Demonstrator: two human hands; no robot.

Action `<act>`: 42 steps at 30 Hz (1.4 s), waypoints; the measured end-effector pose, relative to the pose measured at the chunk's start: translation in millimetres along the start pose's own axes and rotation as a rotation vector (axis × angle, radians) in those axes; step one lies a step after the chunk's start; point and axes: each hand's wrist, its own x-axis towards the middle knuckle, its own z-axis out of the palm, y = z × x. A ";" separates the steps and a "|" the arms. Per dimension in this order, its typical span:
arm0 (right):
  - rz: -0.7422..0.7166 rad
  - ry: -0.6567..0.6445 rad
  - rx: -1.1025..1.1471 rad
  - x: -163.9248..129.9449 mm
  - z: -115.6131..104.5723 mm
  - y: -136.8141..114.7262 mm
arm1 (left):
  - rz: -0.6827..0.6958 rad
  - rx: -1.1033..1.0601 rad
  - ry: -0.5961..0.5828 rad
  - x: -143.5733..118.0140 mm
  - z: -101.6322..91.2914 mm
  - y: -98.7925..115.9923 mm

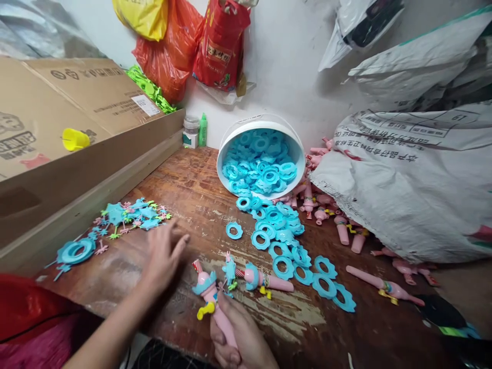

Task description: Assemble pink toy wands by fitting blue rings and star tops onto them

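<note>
My right hand (240,335) grips the handle of a pink toy figure (210,294) with a blue collar, striped cone top and yellow knob, held just above the wooden table (192,189). My left hand (166,253) reaches flat over the table toward a small heap of blue and coloured star pieces (134,214), fingers spread, holding nothing. A second pink toy with a blue collar (261,279) lies just right of the held one. Blue plastic rings (284,246) spill across the table from a tipped white bucket (258,125).
A cardboard box (57,133) with a yellow cup on it lines the left. A large white sack (415,184) lies right, with several pink toy bodies (348,230) below it. Red and yellow bags (184,41) hang on the wall. Stacked blue rings (75,251) sit near left.
</note>
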 end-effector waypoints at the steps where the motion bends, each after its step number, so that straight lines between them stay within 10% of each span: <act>1: -0.033 0.020 -0.008 0.7 -1.4 -2.5 | 0.044 0.247 0.108 17.6 -10.2 -14.5; 7: -0.167 0.117 -0.135 -7.4 -10.5 -26.2 | 0.211 0.498 0.150 79.4 -56.4 -52.3; 12: -0.183 0.165 -0.219 -27.7 -15.0 -36.1 | 0.420 0.326 0.242 21.9 -30.7 -24.3; 19: -0.282 0.347 -0.770 -42.2 -35.5 -20.5 | 0.286 0.151 -0.227 -77.3 10.9 -8.6; 25: -0.299 0.400 -1.120 -47.1 -35.1 -19.4 | -0.069 0.003 -0.243 -73.2 18.6 9.3; 32: -0.371 0.435 -1.176 -65.6 -30.8 -21.3 | 0.157 -0.096 -0.478 -69.6 41.3 7.6; 42: -0.372 0.467 -1.128 -63.9 -32.7 -10.5 | 0.168 -0.119 -0.479 -70.4 40.9 6.2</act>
